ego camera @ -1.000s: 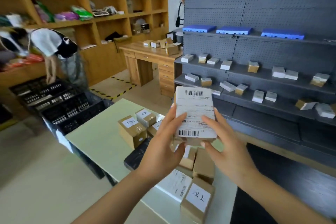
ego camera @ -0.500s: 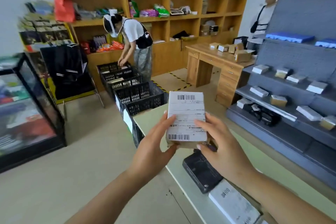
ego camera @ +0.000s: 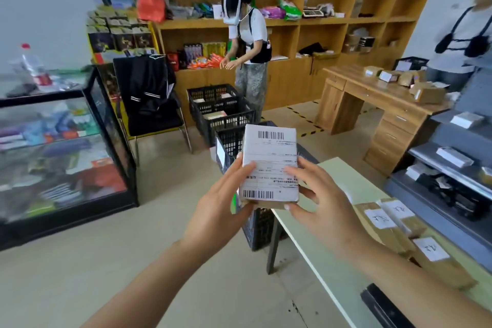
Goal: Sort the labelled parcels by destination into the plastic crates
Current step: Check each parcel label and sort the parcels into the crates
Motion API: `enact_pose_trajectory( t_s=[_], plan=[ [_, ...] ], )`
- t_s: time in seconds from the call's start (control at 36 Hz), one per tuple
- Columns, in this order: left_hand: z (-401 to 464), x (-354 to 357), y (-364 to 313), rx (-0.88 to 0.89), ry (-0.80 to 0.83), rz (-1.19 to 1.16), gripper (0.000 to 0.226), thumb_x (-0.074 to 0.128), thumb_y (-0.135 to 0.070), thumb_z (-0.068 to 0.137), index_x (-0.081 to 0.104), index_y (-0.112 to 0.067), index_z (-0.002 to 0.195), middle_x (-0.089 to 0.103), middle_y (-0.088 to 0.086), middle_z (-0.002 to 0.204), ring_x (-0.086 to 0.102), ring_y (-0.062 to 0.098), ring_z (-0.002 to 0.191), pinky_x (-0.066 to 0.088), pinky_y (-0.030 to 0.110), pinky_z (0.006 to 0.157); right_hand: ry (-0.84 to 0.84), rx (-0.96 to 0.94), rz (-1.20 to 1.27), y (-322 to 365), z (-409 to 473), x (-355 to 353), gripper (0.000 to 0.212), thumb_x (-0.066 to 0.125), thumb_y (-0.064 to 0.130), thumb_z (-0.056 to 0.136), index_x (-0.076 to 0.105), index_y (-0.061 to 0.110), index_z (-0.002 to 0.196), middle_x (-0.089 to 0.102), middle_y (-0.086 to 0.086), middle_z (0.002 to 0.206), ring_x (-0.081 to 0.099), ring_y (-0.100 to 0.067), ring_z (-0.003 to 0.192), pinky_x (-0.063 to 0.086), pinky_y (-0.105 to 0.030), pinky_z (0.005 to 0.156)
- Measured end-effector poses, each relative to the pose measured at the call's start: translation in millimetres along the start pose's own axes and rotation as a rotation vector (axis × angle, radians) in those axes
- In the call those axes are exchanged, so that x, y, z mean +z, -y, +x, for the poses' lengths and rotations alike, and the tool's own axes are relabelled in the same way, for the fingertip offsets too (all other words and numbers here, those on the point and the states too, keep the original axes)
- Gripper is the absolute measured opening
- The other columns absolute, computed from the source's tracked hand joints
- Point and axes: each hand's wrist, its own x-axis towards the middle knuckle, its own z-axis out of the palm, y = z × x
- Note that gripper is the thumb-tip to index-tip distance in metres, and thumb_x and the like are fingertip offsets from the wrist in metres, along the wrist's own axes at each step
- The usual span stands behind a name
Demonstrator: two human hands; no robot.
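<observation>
I hold a cardboard parcel upright at chest height, its white shipping label with two barcodes facing me. My left hand grips its left edge and my right hand its lower right edge. Behind the parcel stands a row of black plastic crates: the nearest crate sits at the end of the pale green table, and two further crates hold some parcels. More brown parcels with handwritten white labels lie on the table at the right.
A person stands at the far crates by the wooden shelving. Another person stands at the wooden desk. A glass display case is at the left, a black chair beside it. Grey shelving lines the right.
My view has swung left from the grey shelving and table toward the crates and open floor. The parcel stays held in both hands. The person at the far crates has straightened up.
</observation>
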Motion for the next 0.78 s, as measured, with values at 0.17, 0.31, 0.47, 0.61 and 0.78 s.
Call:
enact_pose_trajectory(
  t_s=[0.17,0.31,0.47,0.61,0.78],
  plan=[
    [36,-7,64,-0.031,0.003,0.025,0.08,0.081,-0.009,0.076,0.038,-0.032,0.139,0.032,-0.005,0.155,0.038,0.006,0.137,0.04,0.017,0.102,0.065,0.001,-0.017,-29,67,35,0.076,0.077,-0.002,0.075,0.045,0.047,0.125,0.029,0.047,0.136,0.042,0.009,0.126,0.039,-0.008,0.099],
    [78,-3,123,-0.071,0.021,0.098,0.078,0.08,-0.014,0.077,0.038,-0.034,0.14,0.032,-0.007,0.154,0.046,0.01,0.131,0.037,0.014,0.103,0.086,-0.021,-0.046,-67,135,59,0.074,0.078,-0.001,0.074,0.047,0.042,0.126,0.029,0.035,0.139,0.034,0.017,0.126,0.033,-0.006,0.102],
    [136,-2,193,-0.106,0.021,0.164,0.075,0.078,-0.021,0.079,0.037,-0.035,0.14,0.032,-0.009,0.155,0.049,0.012,0.13,0.046,0.029,0.099,0.154,-0.056,-0.049,-113,222,88,0.065,0.077,0.0,0.076,0.055,0.025,0.132,0.025,0.033,0.139,0.025,0.027,0.124,0.027,0.004,0.096],
    [176,-4,242,-0.148,0.031,0.204,0.078,0.08,-0.018,0.077,0.038,-0.034,0.14,0.031,-0.009,0.154,0.048,0.01,0.128,0.036,0.015,0.101,0.2,-0.087,-0.058,-140,286,110,0.072,0.08,0.004,0.074,0.05,0.036,0.131,0.027,0.03,0.141,0.026,0.024,0.126,0.025,0.002,0.099],
    [215,-12,308,-0.183,0.053,0.207,0.08,0.081,-0.016,0.076,0.038,-0.031,0.142,0.032,-0.005,0.154,0.045,0.008,0.13,0.034,0.013,0.102,0.262,-0.068,-0.064,-167,356,146,0.08,0.078,0.01,0.078,0.033,0.053,0.128,0.02,0.039,0.138,0.022,0.03,0.122,0.027,0.006,0.091]
  ],
)
